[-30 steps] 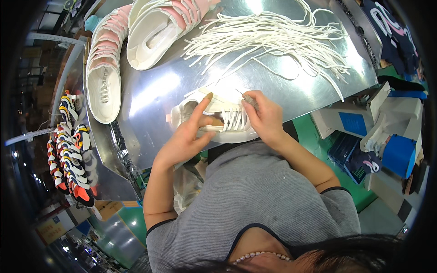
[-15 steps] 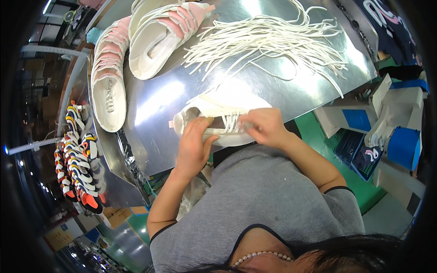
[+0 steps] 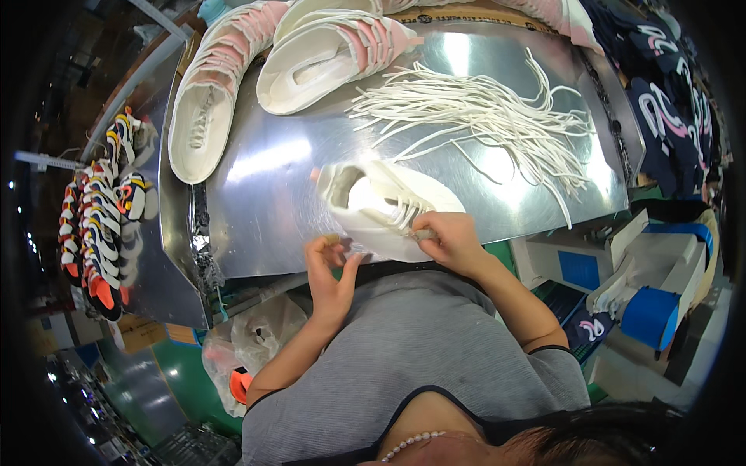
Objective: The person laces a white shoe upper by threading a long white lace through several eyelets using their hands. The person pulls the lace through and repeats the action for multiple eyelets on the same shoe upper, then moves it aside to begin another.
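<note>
White shoe (image 3: 365,222), near edge of metal table (image 3: 268,206): lacing (image 3: 406,211) was seemingly part-done. Left hand (image 3: 329,281) hung apart, half-curled; right hand (image 3: 454,241) pinched small grey piece (image 3: 424,234). Loose laces (image 3: 474,110) lay unthreaded.

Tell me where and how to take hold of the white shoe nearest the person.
Probably best by the heel collar of the white shoe, coming from the person's left, pinching its wall between thumb and fingers. The heel points left and the opening shows from above, exposing that rim. The left hand looks free nearby, while the right hand works beside the laces.
</note>
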Available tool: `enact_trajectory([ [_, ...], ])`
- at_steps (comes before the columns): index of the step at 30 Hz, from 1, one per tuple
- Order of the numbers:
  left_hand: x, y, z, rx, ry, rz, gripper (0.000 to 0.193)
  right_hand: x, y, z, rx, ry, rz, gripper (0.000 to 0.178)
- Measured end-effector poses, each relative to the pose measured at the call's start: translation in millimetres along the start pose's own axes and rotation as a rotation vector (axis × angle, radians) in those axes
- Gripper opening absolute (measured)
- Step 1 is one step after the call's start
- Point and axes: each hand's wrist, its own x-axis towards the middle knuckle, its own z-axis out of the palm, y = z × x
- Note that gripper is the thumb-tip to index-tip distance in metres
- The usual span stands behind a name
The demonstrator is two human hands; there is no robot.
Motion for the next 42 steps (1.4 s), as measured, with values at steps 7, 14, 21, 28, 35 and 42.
enact_trajectory([
  [7, 13, 29, 22, -0.958, -0.278, -0.533, 0.055, -5, 7, -2, 0.115, 0.009, 0.105, 0.016],
  [14, 41, 3, 25, -1.371, -0.401, -0.595, 0.048, 5, -2, -2, 0.917, 0.307, 0.555, 0.012],
  [21, 73, -21, -30, -1.466, -0.357, -0.375, 0.05, 41, -14, 5, 0.86, 0.308, 0.55, 0.009],
  [28, 158, 33, -158, 0.06, 0.074, 0.184, 0.042, 40, 6, 5, 0.446, 0.228, 0.481, 0.008],
  [35, 352, -87, -168, 1.122, 0.24, 0.563, 0.05, 57, 8, 15, -0.106, 0.119, 0.144, 0.023],
  [42, 388, -75, -138, 0.993, 0.277, 0.539, 0.046, 122, 20, 55, -0.468, -0.107, 0.072, 0.016],
])
